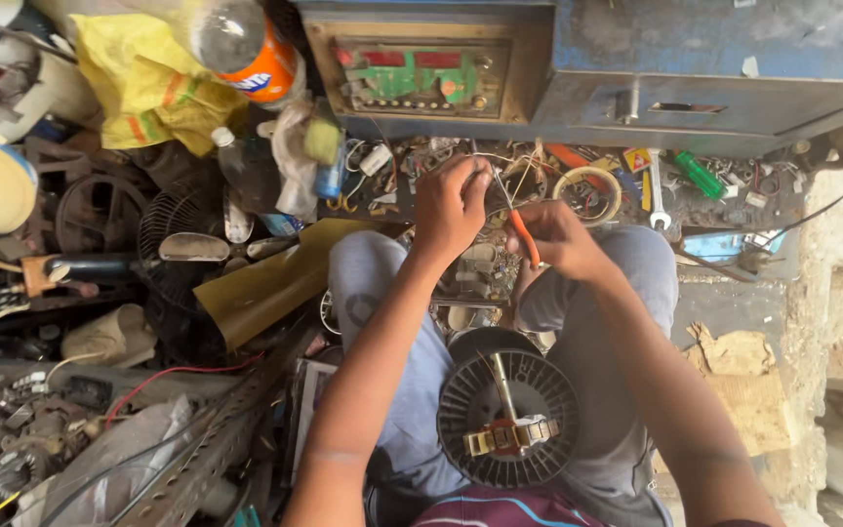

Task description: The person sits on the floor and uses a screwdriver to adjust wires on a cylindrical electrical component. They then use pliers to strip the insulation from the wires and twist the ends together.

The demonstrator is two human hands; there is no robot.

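Nearest, a round black ribbed motor housing [507, 418] rests between the person's knees at 6 o'clock. Above it the right hand [560, 239] is closed around orange-handled pliers [526, 237], while the left hand [451, 207] pinches thin pale wires [500, 171] taut, apparently steadying them for the tool. Beyond, at 12 o'clock, a cluttered tabletop [734, 195] and blue metal cabinet [695, 68] hem them in.

A blue metal cabinet [714, 59] stands at the top, with a panel of red and green parts [421, 73] set in its front. To the right lie a rough concrete floor [831, 254] and a torn piece of cardboard [743, 376]. On the left, clutter is heaped: a yellow bag [139, 83], an orange-labelled bottle [246, 44], a black fan grille [173, 220].
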